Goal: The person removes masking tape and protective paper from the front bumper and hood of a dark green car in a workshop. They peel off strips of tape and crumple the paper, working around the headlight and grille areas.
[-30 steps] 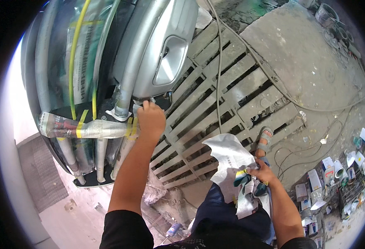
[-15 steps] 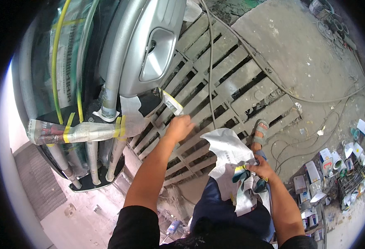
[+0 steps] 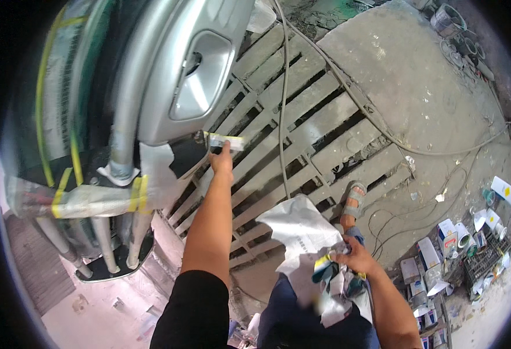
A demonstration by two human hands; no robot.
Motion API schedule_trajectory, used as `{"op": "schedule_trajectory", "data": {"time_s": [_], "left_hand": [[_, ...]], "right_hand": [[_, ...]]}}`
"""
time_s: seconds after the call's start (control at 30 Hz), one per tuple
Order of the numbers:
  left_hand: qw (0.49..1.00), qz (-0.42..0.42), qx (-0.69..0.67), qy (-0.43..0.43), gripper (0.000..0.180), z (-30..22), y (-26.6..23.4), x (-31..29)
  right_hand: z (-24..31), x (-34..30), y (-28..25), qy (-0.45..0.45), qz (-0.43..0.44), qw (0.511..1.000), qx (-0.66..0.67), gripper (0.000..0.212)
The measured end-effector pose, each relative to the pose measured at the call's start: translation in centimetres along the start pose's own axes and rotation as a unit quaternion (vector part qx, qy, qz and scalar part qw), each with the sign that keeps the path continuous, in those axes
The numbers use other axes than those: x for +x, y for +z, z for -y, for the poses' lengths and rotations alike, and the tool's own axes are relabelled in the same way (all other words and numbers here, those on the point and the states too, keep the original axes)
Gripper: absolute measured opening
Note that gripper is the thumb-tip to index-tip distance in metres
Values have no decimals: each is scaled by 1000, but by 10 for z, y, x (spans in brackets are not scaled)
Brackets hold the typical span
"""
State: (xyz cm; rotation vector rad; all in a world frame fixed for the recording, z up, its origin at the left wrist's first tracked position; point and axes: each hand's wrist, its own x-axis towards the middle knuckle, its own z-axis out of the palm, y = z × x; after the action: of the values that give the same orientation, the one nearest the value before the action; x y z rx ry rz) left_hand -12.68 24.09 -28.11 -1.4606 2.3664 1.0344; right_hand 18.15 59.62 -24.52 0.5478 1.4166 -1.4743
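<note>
Left grip, now farther out, pinches masking tape strip; right grip still clutches crumpled paper.

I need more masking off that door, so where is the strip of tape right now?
In the head view, the pale tape strip is pinched in the left hand, left of centre, below the silver car door's handle recess.

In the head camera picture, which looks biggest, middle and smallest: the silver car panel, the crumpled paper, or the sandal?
1. Silver car panel, though it is nearest the camera.
2. Crumpled paper.
3. Sandal.
</note>
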Motion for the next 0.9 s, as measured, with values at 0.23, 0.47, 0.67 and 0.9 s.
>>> {"op": "schedule_trajectory", "data": {"time_s": [0.23,0.47,0.67,0.9], "left_hand": [[968,-31,-250,9,90,1,40,68],[987,7,-159,-1,52,32,55,153],[981,96,-165,30,44,59,49,213],[974,223,-34,-11,34,5,62,166]], "right_hand": [[26,4,-10,23,26,993,111,78],[-7,13,4,58,25,994,87,81],[-22,13,12,39,22,992,121,79],[-23,13,13,30,22,994,106,83]]}}
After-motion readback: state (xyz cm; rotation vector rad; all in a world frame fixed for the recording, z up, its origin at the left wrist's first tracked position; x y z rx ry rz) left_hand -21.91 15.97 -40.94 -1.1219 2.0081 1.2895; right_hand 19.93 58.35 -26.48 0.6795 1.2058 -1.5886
